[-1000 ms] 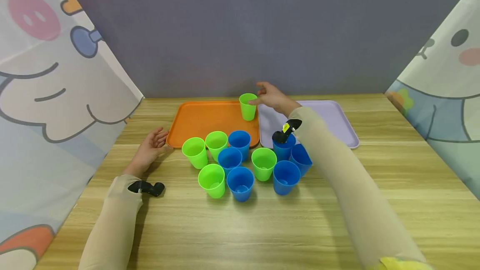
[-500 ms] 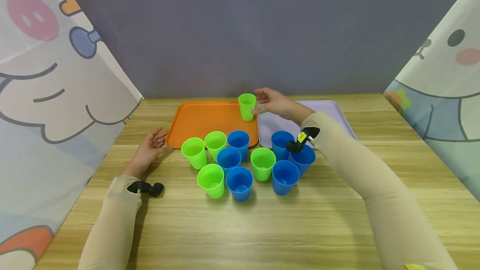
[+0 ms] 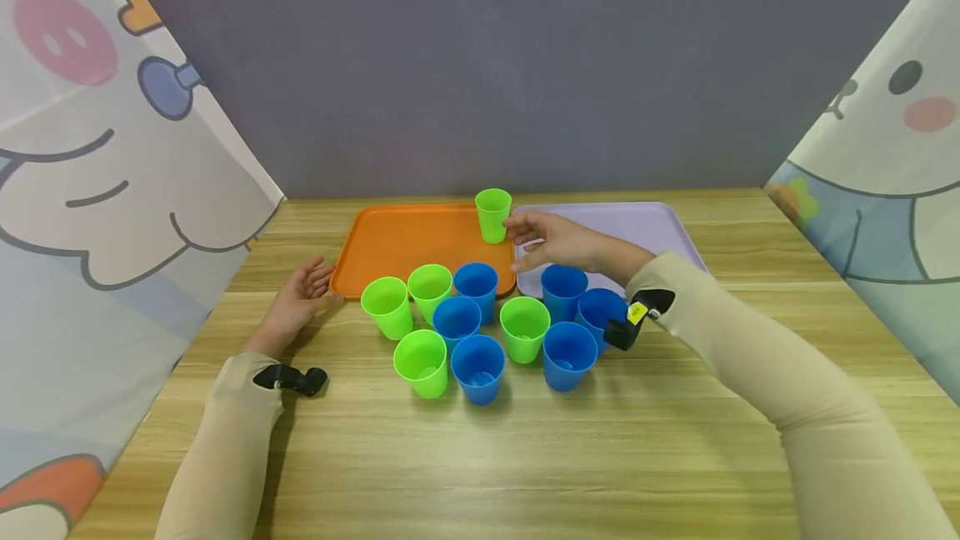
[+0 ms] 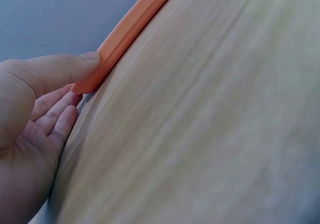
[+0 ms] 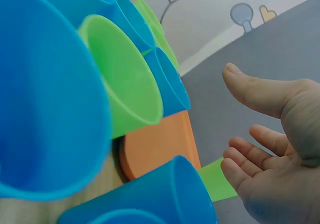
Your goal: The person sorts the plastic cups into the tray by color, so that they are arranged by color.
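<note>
One green cup (image 3: 492, 219) stands upright on an orange tray (image 3: 412, 240), in the tray's back right corner. Just to the right of that cup is a person's right hand (image 3: 551, 238), holding nothing, its thumb well apart from loosely bent fingers; whether a fingertip touches the cup cannot be told. The left hand (image 3: 298, 300) is at the orange tray's front left corner, also relaxed, its fingers loosely extended; the left wrist view shows the thumb resting against the tray's rim.

In front of the orange tray, and reaching past its right end, more cups stand upright in a close cluster, mouths upward: four green cups (image 3: 525, 336) and six blue cups (image 3: 477, 373). Three of these green ones are toward the left of the group.

Right beside the orange tray, on its right, lies a lilac tray (image 3: 637, 223), partly hidden by the right hand and forearm. Both trays lie on a wood-grain worktop (image 3: 420, 473). Two beige sleeves (image 3: 817, 407) reach in from in front of the orange tray, with a small black device (image 3: 288, 377) at each wrist. Behind the orange tray rises a grey backdrop (image 3: 525, 65); well to its left and right hang pale sheets (image 3: 67, 132) printed with cartoon animals
</note>
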Available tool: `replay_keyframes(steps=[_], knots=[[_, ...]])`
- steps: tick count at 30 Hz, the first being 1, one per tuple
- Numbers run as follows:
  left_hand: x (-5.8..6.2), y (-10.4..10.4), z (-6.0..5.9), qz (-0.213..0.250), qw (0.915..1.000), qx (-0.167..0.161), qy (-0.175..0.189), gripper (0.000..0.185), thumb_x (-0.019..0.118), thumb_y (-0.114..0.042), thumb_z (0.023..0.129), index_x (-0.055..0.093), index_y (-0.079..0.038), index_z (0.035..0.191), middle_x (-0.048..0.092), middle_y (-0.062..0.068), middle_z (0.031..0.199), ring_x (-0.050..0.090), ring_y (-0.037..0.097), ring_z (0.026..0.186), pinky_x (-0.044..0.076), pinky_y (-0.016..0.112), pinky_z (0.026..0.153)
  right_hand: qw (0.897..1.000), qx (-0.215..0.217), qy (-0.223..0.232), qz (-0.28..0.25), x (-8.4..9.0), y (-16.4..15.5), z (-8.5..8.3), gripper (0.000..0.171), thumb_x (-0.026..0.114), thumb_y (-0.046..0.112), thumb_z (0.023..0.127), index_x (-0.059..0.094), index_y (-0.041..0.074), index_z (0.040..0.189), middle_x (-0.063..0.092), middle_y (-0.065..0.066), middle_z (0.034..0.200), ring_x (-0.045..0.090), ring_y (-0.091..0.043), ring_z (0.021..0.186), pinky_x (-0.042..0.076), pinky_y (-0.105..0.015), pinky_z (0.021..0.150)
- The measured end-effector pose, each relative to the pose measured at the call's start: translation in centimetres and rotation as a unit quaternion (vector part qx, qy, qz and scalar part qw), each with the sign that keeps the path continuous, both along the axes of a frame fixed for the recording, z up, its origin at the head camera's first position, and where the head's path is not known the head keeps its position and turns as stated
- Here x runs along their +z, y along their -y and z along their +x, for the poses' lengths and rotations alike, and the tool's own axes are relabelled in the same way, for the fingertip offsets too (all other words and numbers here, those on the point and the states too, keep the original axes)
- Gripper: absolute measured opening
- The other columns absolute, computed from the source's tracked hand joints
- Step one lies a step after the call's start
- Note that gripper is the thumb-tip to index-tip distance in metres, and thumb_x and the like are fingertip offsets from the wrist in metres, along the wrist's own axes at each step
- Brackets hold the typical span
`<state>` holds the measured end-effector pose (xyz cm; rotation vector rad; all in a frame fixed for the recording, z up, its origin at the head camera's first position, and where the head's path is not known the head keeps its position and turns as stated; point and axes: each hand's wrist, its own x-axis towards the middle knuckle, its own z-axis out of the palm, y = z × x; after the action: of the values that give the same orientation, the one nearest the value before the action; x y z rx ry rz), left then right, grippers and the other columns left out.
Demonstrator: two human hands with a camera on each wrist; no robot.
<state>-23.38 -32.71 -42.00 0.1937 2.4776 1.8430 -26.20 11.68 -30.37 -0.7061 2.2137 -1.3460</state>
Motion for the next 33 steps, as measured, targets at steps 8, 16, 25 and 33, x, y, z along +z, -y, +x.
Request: replay_keyframes(steps=[8,16,25,33], knots=[[-0.1,0.1,0.0,0.007,1.0,-0.003,-0.002,0.088,0.06,0.016,0.089,0.002,0.009,0.154,0.021,0.033,0.156,0.023,0.046,0.144,0.027,0.035,0.117,0.997,0.077,0.008,-0.007,-0.2,-1.0,1.4,0.066,0.071,-0.004,0.087,0.037,-0.01,0.144,0.046,-0.028,0.14,0.039,-0.046,0.133,0.033,-0.052,0.114],[-0.1,0.1,-0.1,0.001,1.0,-0.001,0.005,0.088,0.061,0.015,0.09,0.002,0.007,0.155,0.022,0.032,0.157,0.023,0.045,0.144,0.026,0.038,0.118,0.987,0.163,0.014,0.005,-0.8,-1.3,2.2,0.07,0.077,-0.005,0.082,0.039,-0.014,0.14,0.047,-0.029,0.14,0.039,-0.048,0.132,0.033,-0.054,0.113],[-0.1,0.1,-0.2,0.004,1.0,-0.006,0.006,0.088,0.06,0.015,0.09,0.001,0.008,0.155,0.021,0.032,0.157,0.022,0.045,0.144,0.027,0.037,0.118,0.975,0.22,-0.009,0.021,-0.7,-1.1,2.8,0.071,0.079,-0.008,0.075,0.044,-0.012,0.137,0.049,-0.028,0.139,0.043,-0.045,0.133,0.034,-0.053,0.113],[-0.2,0.1,-0.2,0.008,0.9999,-0.006,0.006,0.088,0.06,0.016,0.09,0.001,0.007,0.155,0.021,0.033,0.157,0.023,0.045,0.144,0.027,0.036,0.118,0.973,0.223,-0.038,0.054,-0.7,-0.9,3.2,0.072,0.083,-0.002,0.074,0.048,-0.007,0.137,0.054,-0.023,0.136,0.049,-0.032,0.125,0.039,-0.05,0.109]])
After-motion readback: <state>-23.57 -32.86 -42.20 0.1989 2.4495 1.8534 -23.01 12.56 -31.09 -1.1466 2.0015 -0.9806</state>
